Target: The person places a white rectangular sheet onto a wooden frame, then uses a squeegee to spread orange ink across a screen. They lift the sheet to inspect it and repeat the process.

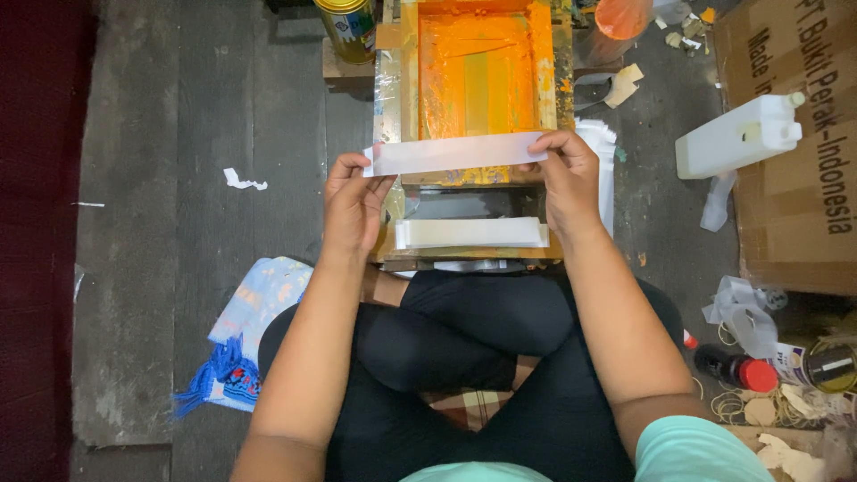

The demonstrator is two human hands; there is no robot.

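I sit cross-legged on the floor and hold a long white strip (455, 153) flat between both hands. My left hand (351, 207) pinches its left end, my right hand (566, 178) its right end. The strip hangs over the near edge of a wooden printing screen frame (389, 80) coated inside with orange ink. Just below the strip, a stack of similar white strips (471, 233) lies on the board in front of my knees.
A white plastic jug (737, 137) rests on a brown cardboard box (803, 196) at right. A metal can (348, 27) stands at the frame's far left. A blue patterned cloth (245, 330) lies left of my knee. A dark bottle with a red cap (736, 368) lies at right.
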